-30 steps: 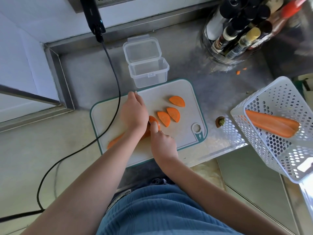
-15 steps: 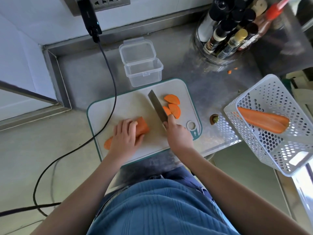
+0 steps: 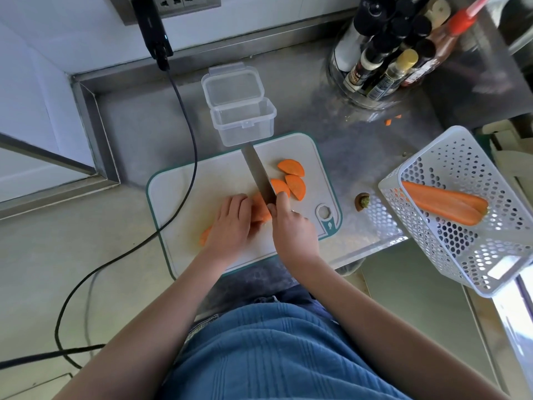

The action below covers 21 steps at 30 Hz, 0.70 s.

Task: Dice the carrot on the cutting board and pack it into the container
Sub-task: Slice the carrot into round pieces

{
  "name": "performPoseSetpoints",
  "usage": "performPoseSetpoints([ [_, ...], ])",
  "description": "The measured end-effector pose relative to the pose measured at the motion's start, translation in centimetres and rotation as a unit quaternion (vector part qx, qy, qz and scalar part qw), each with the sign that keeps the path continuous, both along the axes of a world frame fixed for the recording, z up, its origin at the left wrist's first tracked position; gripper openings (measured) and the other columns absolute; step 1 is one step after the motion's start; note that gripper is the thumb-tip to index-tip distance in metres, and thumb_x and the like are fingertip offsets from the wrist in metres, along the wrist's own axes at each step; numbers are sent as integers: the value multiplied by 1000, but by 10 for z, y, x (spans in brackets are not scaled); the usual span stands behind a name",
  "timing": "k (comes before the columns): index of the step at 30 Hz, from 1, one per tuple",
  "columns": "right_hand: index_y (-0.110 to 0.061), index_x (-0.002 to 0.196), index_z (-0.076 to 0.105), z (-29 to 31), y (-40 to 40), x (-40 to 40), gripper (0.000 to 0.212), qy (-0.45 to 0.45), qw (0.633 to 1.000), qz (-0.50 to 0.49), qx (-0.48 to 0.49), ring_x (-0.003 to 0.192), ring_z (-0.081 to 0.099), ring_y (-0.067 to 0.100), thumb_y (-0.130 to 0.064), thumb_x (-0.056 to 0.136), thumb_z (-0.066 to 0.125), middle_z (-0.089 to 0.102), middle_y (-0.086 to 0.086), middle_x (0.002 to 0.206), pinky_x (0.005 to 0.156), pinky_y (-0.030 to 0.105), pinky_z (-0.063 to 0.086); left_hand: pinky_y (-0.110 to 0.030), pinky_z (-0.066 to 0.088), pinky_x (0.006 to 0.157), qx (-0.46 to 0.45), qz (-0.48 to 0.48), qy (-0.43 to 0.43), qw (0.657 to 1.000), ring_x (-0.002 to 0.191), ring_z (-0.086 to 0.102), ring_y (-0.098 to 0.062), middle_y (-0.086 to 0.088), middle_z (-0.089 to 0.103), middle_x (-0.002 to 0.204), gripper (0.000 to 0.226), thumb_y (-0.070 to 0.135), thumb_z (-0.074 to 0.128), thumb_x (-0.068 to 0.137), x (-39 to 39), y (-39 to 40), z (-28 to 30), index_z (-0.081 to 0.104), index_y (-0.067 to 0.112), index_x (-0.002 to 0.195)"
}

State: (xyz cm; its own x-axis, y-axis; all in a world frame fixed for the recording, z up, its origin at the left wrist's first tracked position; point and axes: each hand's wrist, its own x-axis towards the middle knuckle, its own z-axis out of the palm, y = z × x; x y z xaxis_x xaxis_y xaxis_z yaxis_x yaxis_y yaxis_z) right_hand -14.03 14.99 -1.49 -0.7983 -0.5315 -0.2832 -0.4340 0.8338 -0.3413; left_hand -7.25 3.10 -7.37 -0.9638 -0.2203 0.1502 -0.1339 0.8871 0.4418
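A half carrot (image 3: 261, 210) lies on the white cutting board (image 3: 187, 186). My left hand (image 3: 232, 223) holds it down, fingers curled over it, its tip poking out at the left. My right hand (image 3: 292, 229) grips the handle of a knife (image 3: 257, 174); the blade stands at the carrot's right cut end. Three half-moon carrot slices (image 3: 291, 167) lie to the right of the blade. A clear plastic container (image 3: 243, 122) with its lid flipped back stands just behind the board with nothing in it.
A white perforated basket (image 3: 461, 226) with another carrot half (image 3: 444, 202) overhangs the counter edge at right. A carrot stub (image 3: 362, 202) lies beside the board. A bottle rack (image 3: 383, 59) stands at the back right. A black cable (image 3: 184, 111) runs from the wall socket across the board's left.
The knife has moved left from the slices to the carrot's cut end. My left hand has slid right along the carrot, closer to the blade.
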Motion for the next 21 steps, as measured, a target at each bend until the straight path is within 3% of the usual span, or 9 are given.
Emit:
performPoseSetpoints([
  [6,-17,108,17,-4,4,-1,25,-15,999,20,25,59,57,34,-9,99,39,56,9,66,49,31,32,-36,32,76,-22,-40,45,998,87,39,-29,-9,40,101,22,26,45,83,-2,-6,7,42,8,96],
  [12,-18,103,16,-6,2,1,29,3,1000,24,-12,51,56,35,-7,98,43,58,12,60,44,28,27,-38,38,75,-22,-105,13,994,85,40,-28,-14,54,89,9,17,42,84,-9,-7,4,41,12,92],
  [16,-18,106,13,1,0,1,27,-11,999,32,7,61,60,37,-8,100,38,63,14,71,51,32,32,-40,41,73,-6,-117,12,993,83,41,-28,-14,53,87,12,19,41,83,-15,-7,10,43,10,92],
  [18,-14,116,16,5,-1,1,29,-18,998,37,38,69,62,36,-4,98,37,64,12,79,54,32,32,-40,40,65,57,-65,20,996,75,42,-28,-13,51,80,17,21,41,83,-20,-6,22,47,5,84],
  [21,-7,124,25,9,-2,2,36,-23,995,63,79,77,64,34,4,92,34,65,10,87,57,33,34,-32,31,54,231,152,43,960,59,41,-21,-4,46,63,29,32,38,85,-37,-1,50,43,7,72],
])
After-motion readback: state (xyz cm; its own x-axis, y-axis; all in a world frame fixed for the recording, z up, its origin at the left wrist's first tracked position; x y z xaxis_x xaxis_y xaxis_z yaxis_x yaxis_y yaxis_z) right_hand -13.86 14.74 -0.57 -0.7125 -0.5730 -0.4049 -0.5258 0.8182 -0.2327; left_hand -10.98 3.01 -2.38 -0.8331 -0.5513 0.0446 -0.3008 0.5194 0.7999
